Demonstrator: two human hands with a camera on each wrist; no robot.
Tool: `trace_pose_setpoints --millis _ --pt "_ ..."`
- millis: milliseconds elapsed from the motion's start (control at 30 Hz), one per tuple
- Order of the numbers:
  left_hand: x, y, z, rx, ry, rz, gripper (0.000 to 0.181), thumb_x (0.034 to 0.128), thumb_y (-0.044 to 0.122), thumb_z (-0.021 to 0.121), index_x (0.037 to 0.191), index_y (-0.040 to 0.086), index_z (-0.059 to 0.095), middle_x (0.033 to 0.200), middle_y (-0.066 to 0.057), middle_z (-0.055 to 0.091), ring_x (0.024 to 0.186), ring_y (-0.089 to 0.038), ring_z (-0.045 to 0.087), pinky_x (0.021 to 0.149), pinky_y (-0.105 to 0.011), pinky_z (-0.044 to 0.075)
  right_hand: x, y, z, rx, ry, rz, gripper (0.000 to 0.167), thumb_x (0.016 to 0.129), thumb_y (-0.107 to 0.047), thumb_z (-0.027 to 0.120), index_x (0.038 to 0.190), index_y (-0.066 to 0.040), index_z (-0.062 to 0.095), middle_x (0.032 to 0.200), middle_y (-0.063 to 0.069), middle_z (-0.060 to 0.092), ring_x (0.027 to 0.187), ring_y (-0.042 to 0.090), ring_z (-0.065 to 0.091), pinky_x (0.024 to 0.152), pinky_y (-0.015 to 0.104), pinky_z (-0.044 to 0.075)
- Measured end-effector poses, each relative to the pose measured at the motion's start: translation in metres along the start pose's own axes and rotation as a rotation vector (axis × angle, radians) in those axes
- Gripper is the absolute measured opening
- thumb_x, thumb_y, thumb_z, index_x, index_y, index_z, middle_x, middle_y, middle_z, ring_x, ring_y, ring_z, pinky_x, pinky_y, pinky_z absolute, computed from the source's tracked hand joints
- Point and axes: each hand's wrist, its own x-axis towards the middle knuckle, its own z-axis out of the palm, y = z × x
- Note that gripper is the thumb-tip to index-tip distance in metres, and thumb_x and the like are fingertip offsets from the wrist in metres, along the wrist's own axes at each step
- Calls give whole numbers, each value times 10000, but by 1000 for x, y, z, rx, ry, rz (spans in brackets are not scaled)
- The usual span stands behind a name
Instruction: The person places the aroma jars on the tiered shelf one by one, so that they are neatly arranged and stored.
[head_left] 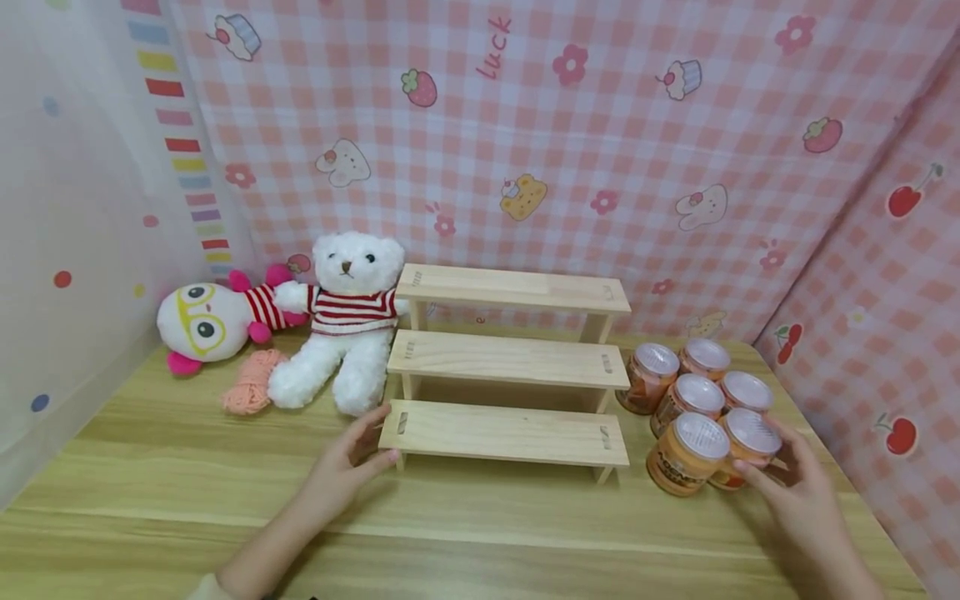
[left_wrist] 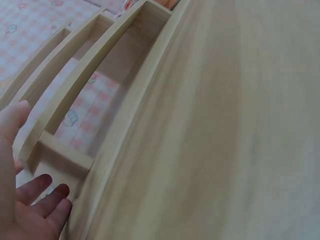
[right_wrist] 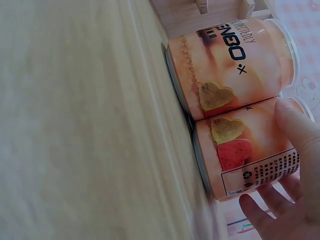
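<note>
Nearest on my head feed is the pale wooden table (head_left: pixel 420 542); I take the rack as dial centre, with 12 pointing away from the person.

At 4 o'clock I record the right hand (head_left: pixel 798 492) holding the near right jar (head_left: pixel 752 433), thumb on one side and fingers curved round the other. My right wrist view shows that jar upright, touching the near left jar (head_left: pixel 688 454), which bears dark lettering on an orange label. Four more upright jars (head_left: pixel 688 398) with clear lids stand grouped just behind.

At 8 o'clock I find the left hand (head_left: pixel 348 458) at the left end of the rack's lowest tier, thumb and fingers spread wide; I cannot tell how firmly it touches.

The three-tiered wooden rack (head_left: pixel 508 360) stands upright, its tiers rising toward the back. At 9 o'clock I log a peach yarn bundle (head_left: pixel 255 383) beside the white bear (head_left: pixel 352 321), which sits in a striped jumper; beyond the yarn a plush doll (head_left: pixel 198 325) with yellow glasses lies on its side.

Farthest, at 12 o'clock, hangs a pink checked cloth (head_left: pixel 517 125).
</note>
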Motion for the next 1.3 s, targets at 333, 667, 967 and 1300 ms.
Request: trace_pose_setpoints --millis 333,667,967,1300 --pt "-2 -6 8 -24 -2 3 588 901 104 677 1422 18 419 1488 -206 326 1336 -387 303 1065 -414 271 -1 1 2 6 20 17 714 818 142 668 1442 -1 353 1194 -163 448 1002 -88 503 804 52 444" --pt "0 -4 10 -25 39 -20 486 932 115 639 1379 14 478 1466 -200 368 1333 -361 313 1067 -386 268 -2 1 2 44 54 58 711 808 156 671 1437 -23 389 1155 -168 502 992 -78 522 789 58 457" --pt "0 -3 10 -34 38 -21 481 932 102 636 1373 4 473 1463 -208 369 1337 -369 302 1072 -408 264 0 -5 -6 77 82 31 666 793 175 671 1393 -2 445 1129 -147 544 977 -54 549 774 69 471" --pt "0 -4 9 -26 38 -33 483 934 130 639 1378 29 477 1466 -185 379 1337 -357 312 1074 -409 274 4 -12 -19 93 146 47 684 752 225 673 1361 -30 493 1074 -147 576 927 -56 565 741 66 478"
